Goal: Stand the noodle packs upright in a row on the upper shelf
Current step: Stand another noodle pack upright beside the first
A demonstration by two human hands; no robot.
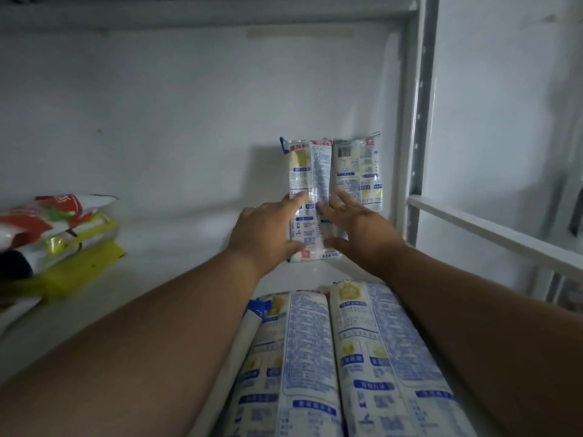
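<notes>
A white and blue noodle pack (310,171) stands upright on the white shelf (176,244), leaning against the back wall. My left hand (268,231) grips its lower left side and my right hand (353,225) grips its lower right side. Right of it a second noodle pack (358,167) stands upright by the shelf's metal post. Several more noodle packs (315,357) lie flat on the shelf's front part, between my forearms.
A stack of red, white and yellow bags (53,234) lies at the left of the shelf. A grey slotted post (416,105) bounds the shelf on the right, with a white rail (492,231) beyond it. Another shelf board (189,11) runs overhead.
</notes>
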